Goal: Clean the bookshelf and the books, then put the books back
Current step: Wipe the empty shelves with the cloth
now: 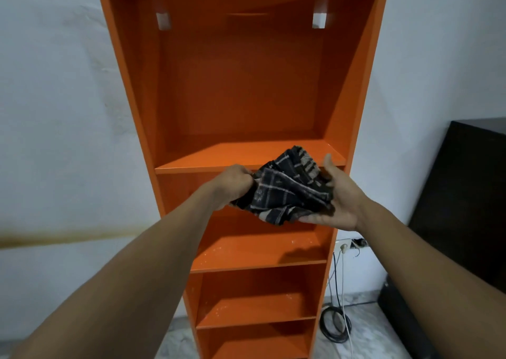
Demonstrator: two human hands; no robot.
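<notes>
1 orange bookshelf (pixel 241 84) stands upright against a white wall (pixel 54 112). 3 shelf boards show, which split it into 4 open compartments in view: 1 tall one at the top and 3 shorter ones below. 2 small white brackets sit high on the back panel, 1 at the left (pixel 163 21) and 1 at the right (pixel 319 20). Pale specks dot the 2 lower boards.

1 dark checked cloth (pixel 287 191) with pale lines is held bunched in front of the top board's front edge, between 2 hands.

The left hand (pixel 232 183) has its fingers curled tight round the cloth's left end, knuckles up. The right hand (pixel 342 194) lies palm up and spread, thumb raised, fingers nearly straight under the cloth. The cloth's right part rests in that palm and hangs a little over the fingers. Both forearms are bare.

The cloth carries a few pale marks that could be lettering, too blurred to read. No other writing can be made out.

To the right of the bookshelf stands 1 dark cabinet (pixel 471 194). Low on the wall between them is 1 white socket (pixel 346 245) with 1 white plug in it. 1 white lead (pixel 347 328) runs down from it to the marbled floor (pixel 364 317), where 1 black cable coil (pixel 330 327) lies.
</notes>
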